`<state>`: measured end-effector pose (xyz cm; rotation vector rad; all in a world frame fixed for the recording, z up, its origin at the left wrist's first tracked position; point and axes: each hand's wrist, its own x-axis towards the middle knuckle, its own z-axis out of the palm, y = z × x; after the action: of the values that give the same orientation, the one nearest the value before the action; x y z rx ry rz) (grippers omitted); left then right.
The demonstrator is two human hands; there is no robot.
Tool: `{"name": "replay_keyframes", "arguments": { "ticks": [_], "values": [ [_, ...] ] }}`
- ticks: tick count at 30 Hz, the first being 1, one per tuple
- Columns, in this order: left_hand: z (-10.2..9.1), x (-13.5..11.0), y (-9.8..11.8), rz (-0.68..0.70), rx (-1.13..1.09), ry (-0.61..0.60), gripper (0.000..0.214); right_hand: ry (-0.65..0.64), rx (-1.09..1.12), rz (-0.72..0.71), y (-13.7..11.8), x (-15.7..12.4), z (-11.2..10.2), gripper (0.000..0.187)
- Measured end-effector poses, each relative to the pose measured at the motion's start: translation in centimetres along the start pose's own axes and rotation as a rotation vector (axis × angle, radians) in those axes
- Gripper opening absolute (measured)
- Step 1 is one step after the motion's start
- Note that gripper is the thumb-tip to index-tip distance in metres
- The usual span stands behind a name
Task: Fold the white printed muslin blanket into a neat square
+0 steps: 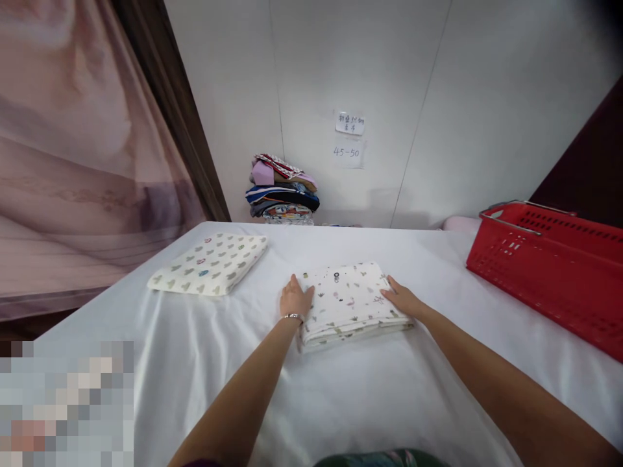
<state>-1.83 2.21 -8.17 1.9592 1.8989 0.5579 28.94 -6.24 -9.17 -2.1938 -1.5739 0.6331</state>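
A folded white cloth (348,298) with a small plant and animal print lies in front of me, its layered edge towards me. My left hand (295,299) rests against the cloth's left side, fingers stretched forward and thumb spread over its top. At the opposite side, my right hand (403,299) touches the right edge with fingers extended and the thumb apart. The undersides of both hands are hidden. Further left lies a second folded cloth (214,263), cream with grey mushroom-like shapes, out of reach of either hand's touch.
A white sheet covers the table (370,402). On the right stands a red perforated basket (549,272) with metal handles. Behind the table's far edge, a pile of folded fabrics (283,191) leans near the wall. A pink curtain (87,168) hangs at left.
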Motion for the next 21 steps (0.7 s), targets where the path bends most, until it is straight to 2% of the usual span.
{"name": "replay_keyframes", "arguments": {
  "ticks": [6, 8, 11, 13, 15, 17, 21],
  "values": [
    [-1.6, -2.5, -0.4, -0.089, -0.074, -0.238, 0.067, 0.127, 0.077, -0.008, 0.7, -3.8, 0.6, 0.064],
    [-2.0, -2.6, -0.7, -0.073, -0.134, -0.232, 0.067, 0.147, 0.1, 0.027, 0.2, -4.9, 0.9, 0.065],
    [-2.9, -2.0, -1.9, -0.069, -0.209, -0.15, 0.071, 0.076, 0.162, 0.061, -0.9, -7.2, 1.8, 0.075],
    [-3.6, -1.6, -3.0, -0.095, -0.189, -0.128, 0.071, 0.018, 0.222, 0.029, -1.3, -8.7, 2.7, 0.082],
    [-4.1, -1.7, -4.1, -0.112, -0.155, -0.135, 0.064, 0.037, 0.305, 0.016, -1.6, -9.8, 3.3, 0.084],
    [-4.2, -2.3, -4.7, -0.111, -0.16, -0.13, 0.054, 0.107, 0.421, 0.068, -1.6, -10.1, 3.5, 0.077],
    [-3.9, -4.0, -5.3, -0.098, -0.303, -0.092, 0.041, 0.155, 0.569, 0.102, -1.6, -8.9, 2.7, 0.041]
  ]
}}
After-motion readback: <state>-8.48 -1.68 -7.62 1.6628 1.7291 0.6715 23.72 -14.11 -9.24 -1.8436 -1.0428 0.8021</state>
